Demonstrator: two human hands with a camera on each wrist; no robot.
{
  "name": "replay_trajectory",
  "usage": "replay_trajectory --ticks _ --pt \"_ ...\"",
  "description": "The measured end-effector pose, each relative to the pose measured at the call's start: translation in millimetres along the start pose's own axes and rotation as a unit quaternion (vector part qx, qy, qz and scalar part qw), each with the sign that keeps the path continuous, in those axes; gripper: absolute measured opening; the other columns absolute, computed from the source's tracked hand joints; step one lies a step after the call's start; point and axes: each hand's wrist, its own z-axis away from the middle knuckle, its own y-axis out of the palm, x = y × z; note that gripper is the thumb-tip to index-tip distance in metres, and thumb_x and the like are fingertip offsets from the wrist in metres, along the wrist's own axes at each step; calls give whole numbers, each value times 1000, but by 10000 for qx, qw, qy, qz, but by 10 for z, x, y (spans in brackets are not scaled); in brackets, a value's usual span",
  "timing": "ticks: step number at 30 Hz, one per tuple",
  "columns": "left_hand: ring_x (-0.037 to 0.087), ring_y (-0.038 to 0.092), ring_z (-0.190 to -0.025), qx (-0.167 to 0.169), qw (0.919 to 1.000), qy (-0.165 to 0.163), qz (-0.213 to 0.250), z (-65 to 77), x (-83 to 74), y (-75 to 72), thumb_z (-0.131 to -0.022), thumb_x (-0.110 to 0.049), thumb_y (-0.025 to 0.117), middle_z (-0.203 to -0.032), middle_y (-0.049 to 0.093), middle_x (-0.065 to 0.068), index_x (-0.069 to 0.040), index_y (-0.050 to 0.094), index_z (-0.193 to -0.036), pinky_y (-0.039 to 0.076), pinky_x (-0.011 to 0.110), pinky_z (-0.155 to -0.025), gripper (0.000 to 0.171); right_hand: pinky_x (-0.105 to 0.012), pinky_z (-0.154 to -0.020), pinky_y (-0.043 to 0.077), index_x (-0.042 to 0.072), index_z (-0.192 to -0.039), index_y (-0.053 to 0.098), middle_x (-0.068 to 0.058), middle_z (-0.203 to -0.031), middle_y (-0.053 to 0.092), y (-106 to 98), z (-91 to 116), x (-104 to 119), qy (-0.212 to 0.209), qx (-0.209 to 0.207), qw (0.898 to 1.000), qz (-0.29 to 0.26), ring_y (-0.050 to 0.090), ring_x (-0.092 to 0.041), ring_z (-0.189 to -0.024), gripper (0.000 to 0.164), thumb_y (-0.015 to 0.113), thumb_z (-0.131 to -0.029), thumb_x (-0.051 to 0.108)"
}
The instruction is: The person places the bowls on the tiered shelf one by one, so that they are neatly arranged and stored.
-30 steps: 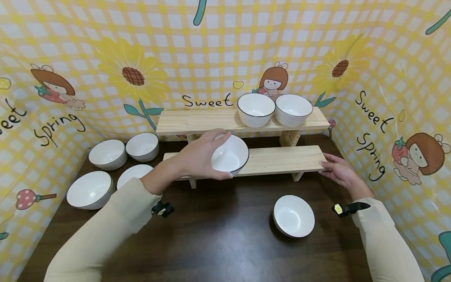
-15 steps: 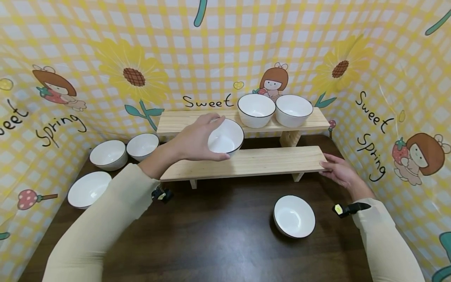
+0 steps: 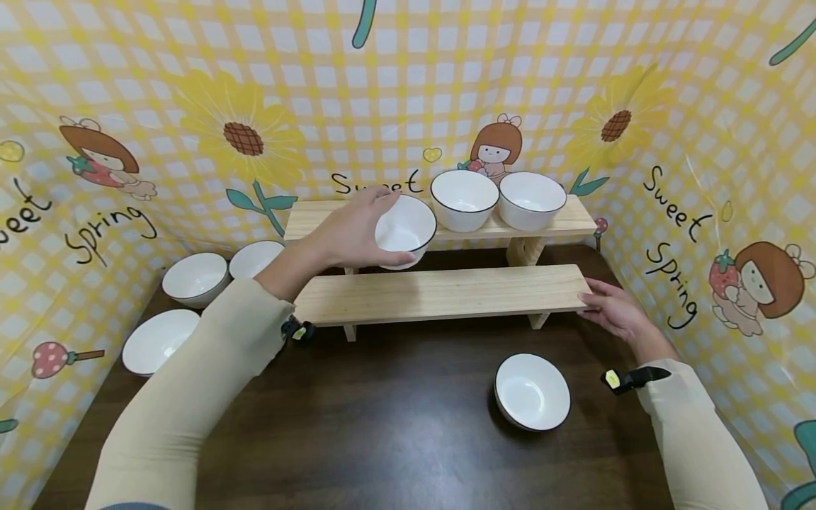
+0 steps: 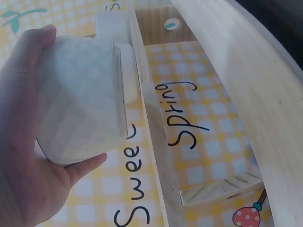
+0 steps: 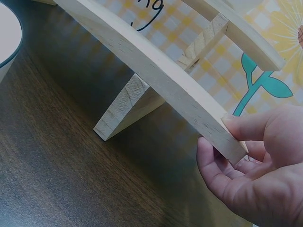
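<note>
Two shelved bowls [image 3: 465, 204] near bowl [image 3: 406, 228] in left hand [image 3: 352, 230].

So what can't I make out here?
Head: part of the upper board, behind the left hand.
Head: part of the front-left bowl, behind the left sleeve.
Left wrist: inside of the held bowl, behind its wall.
Right wrist: lone table bowl, cut by the left edge.
</note>
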Motion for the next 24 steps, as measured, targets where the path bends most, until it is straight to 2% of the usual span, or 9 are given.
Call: replay_trajectory --ticks 4,9,15,24 --pt "35 28 -148 -15 9998 -162 62 -77 66 -16 -78 -64 77 -163 26 18 -3 30 -160 36 53 -112 113 -24 -80 54 -6 -160 4 -33 -151 18 -1 -2 -3 0 14 10000 0 59 -3 -90 71 49 -106 4" --pt "34 30 -146 -108 9992 -315 213 -155 159 -11 -79 -63 76 -162 27 17 -3 31 -159 38 54 -110 110 -24 -79 54 -6 -160 4 -33 -151 19 2 -8 -5 -9 21 10000 28 59 -3 -90 71 48 -106 4" --pt "35 30 -144 -17 9987 -456 205 -246 226 -10 -81 -64 73 -161 27 18 -2 29 -160 39 54 -108 110 -25 -80 54 -7 -160 3 -34 -150 20 -4 -9 -3 -23 57 10000 18 60 -4 -90 72 50 -106 4" --pt "33 26 -147 31 9968 -795 75 -373 288 29 -80 -74 67 -163 26 17 -4 27 -161 33 51 -114 114 -24 -79 54 -6 -160 3 -34 -151 19 6 -6 2 22 23 10000 25 60 -3 -90 71 49 -106 4"
